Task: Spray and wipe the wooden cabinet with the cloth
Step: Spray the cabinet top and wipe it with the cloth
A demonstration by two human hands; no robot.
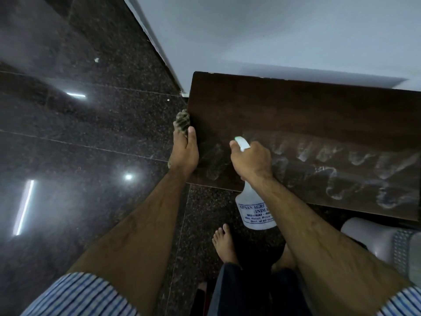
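Note:
The dark wooden cabinet [296,110] shows its top from above, against the pale wall; wet smears streak its near half. My left hand [184,153] presses a striped cloth [182,121] against the cabinet's left side edge, thumb resting on the top. My right hand [251,159] grips the neck of a white spray bottle [255,210] over the cabinet's front left corner. The bottle's green-tipped nozzle points left, and its labelled body hangs below the front edge.
Polished dark granite floor [79,144] stretches to the left with light reflections. The pale wall [273,30] runs behind the cabinet. My bare foot [224,244] stands below the bottle. A light plastic seat or basket [387,245] sits at lower right.

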